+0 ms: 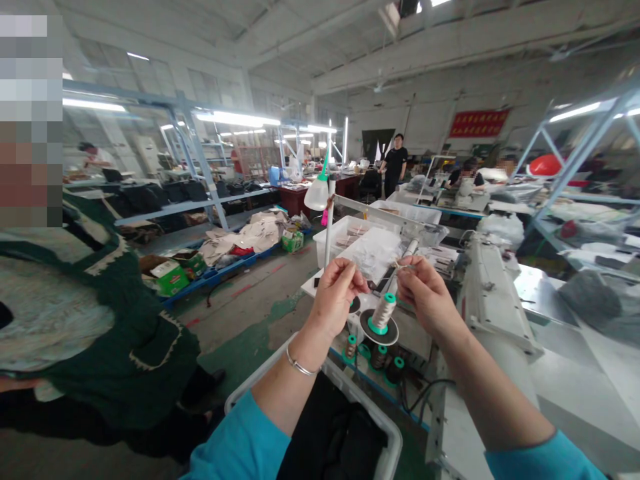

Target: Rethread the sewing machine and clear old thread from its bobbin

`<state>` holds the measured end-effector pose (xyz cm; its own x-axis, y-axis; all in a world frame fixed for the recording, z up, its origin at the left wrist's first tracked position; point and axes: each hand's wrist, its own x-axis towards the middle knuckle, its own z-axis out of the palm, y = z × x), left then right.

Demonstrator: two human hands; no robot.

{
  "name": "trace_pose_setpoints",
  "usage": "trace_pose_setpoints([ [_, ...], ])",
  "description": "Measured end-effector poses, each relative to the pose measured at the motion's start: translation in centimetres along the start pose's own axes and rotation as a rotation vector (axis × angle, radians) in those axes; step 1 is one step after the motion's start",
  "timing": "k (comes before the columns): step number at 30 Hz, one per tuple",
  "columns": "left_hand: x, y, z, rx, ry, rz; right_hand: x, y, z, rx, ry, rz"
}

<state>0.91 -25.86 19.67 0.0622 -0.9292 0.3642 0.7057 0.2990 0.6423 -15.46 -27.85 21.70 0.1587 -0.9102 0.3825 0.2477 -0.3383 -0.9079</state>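
While a red banner (479,123) at upper right bears yellow characters (481,119) too small to read, left hand (336,292) and right hand (425,283) pinch thread (399,267) right of centre, above a cream spool (384,312).

Betw. hands: narrow gap over cone (384,311); fine thread (399,267) in way.
L hand (340,288): pole (328,235) + lamp (317,194) just beyond, blocking far reach.
R hand (423,285): machine (495,287) walls off low pass to right.
Below cone: sm. spools (379,359) crowd near side.
Near: bin (393,453) under L forearm, room abv.
Left: floor (250,303) strip, passable up to person (117,373).
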Motion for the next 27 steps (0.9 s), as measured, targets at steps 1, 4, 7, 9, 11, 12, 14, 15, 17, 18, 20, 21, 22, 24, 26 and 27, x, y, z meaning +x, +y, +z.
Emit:
trace_pose_setpoints([
  [1, -0.2, -0.1, 0.0, 0.014, -0.016, -0.005, 0.2, 0.2, 0.1, -0.008, 0.020, -0.016],
  [4, -1.0, -0.6, -0.2, 0.057, -0.046, -0.040, 0.7, 0.5, 0.3, 0.001, 0.078, -0.063],
  [7, -2.0, -1.5, -0.5, 0.178, -0.067, -0.136, 0.6, 0.5, 0.2, -0.072, 0.012, -0.064],
  [9, -2.6, -2.3, -0.7, 0.352, -0.106, -0.207, 0.2, 0.5, -0.2, -0.220, -0.115, -0.034],
  [11, -3.1, -3.1, -0.8, 0.535, -0.143, -0.208, -0.1, 0.4, -0.8, -0.367, -0.232, -0.021],
  [12, -3.2, -3.5, -0.7, 0.596, -0.150, -0.185, -0.2, 0.4, -1.2, -0.409, -0.265, -0.024],
  [14, -3.2, -4.1, -0.6, 0.631, -0.138, -0.140, -0.2, 0.6, -1.9, -0.459, -0.301, -0.029],
  [15, -3.2, -4.3, -0.4, 0.624, -0.132, -0.131, -0.2, 0.7, -2.2, -0.479, -0.305, -0.032],
  [17, -3.3, -4.6, -0.1, 0.623, -0.134, -0.130, -0.2, 1.0, -2.7, -0.526, -0.281, -0.054],
  [18, -3.4, -4.6, 0.1, 0.627, -0.133, -0.127, -0.2, 1.2, -2.9, -0.547, -0.257, -0.075],
  [20, -3.8, -4.8, 0.4, 0.619, -0.101, -0.124, -0.4, 1.5, -2.9, -0.563, -0.204, -0.123],
  [21, -4.1, -5.0, 0.5, 0.597, -0.073, -0.129, -0.5, 1.6, -2.9, -0.564, -0.175, -0.138],
  [22, -4.4, -5.2, 0.5, 0.574, -0.044, -0.139, -0.6, 1.6, -2.8, -0.565, -0.146, -0.143],
  [24, -5.4, -5.8, 0.4, 0.523, -0.011, -0.170, -0.7, 1.6, -2.6, -0.570, -0.097, -0.147],
  [26, -6.6, -6.5, 0.1, 0.473, -0.001, -0.209, -0.9, 1.5, -2.5, -0.602, -0.100, -0.137],
  [27, -7.2, -6.9, -0.1, 0.454, 0.002, -0.229, -1.0, 1.4, -2.5, -0.621, -0.126, -0.136],
])
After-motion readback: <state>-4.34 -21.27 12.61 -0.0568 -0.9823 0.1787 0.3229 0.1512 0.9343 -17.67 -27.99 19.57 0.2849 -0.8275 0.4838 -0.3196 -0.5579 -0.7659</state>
